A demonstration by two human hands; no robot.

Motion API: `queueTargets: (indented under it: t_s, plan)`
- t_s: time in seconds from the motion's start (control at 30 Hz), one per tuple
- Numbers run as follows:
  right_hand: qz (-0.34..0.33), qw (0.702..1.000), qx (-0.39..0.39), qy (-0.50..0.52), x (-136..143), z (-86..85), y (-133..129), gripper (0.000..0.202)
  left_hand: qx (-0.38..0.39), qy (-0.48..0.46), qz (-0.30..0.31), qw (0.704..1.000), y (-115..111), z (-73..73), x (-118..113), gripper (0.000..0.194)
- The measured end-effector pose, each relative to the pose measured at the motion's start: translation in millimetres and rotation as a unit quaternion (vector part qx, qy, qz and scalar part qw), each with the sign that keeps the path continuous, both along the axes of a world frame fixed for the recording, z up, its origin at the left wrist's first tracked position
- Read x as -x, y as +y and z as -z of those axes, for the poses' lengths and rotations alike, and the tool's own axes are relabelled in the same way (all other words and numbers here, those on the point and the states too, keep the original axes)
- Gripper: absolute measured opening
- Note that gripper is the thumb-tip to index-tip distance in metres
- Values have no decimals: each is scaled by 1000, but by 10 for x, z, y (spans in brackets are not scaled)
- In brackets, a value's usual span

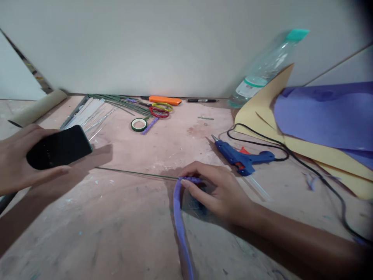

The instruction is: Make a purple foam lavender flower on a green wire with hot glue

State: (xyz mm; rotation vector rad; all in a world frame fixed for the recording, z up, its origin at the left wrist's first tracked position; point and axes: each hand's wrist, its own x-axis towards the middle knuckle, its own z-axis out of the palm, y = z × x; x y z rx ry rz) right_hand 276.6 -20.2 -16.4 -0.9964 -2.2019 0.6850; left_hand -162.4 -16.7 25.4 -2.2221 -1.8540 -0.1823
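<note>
Below frame centre, we find the right hand [217, 190] pinching a purple strip [178, 221] where it meets a green wire [136, 173]; the wire's long axis runs left from this grip, the strip downward. The left hand [19, 159], farther off at frame left, grips a smartphone [64, 147].

The left hand [14, 163] and right hand [220, 192] are bare; the dim right forearm [285, 235] seems sleeveless

The pinkish table [131, 233] bears 1 glue gun [229, 151], 1 pen [202, 100].
</note>
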Motion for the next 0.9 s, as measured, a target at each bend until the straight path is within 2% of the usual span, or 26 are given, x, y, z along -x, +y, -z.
queueTargets:
  t_s: [0.1, 0.2, 0.3, 0.4, 0.6, 0.9]
  plan:
    - [11, 1000, 2, -4, 7, -23, -2, 9, -25, -24, 22, 999, -32, -6, -252, 69]
    - [19, 1000, -4, -1, 19, -39, -3, 9, 14, -59, 40, 997, -149, -32, -606, 56]
    - [18, 1000, 5, -24, 32, -73, -5, 9, 65, -88, 34, 993, -278, -99, -954, 55]
    - [20, 999, 8, -31, 42, -106, -9, 9, 13, -85, 57, 995, -340, -168, -1169, 55]
    - [13, 999, 16, -34, 43, -117, -9, 10, -9, -128, 89, 988, -322, -186, -1227, 62]
    - [17, 999, 32, -29, 39, -121, -3, 9, -31, -96, 100, 990, -346, -241, -1211, 68]
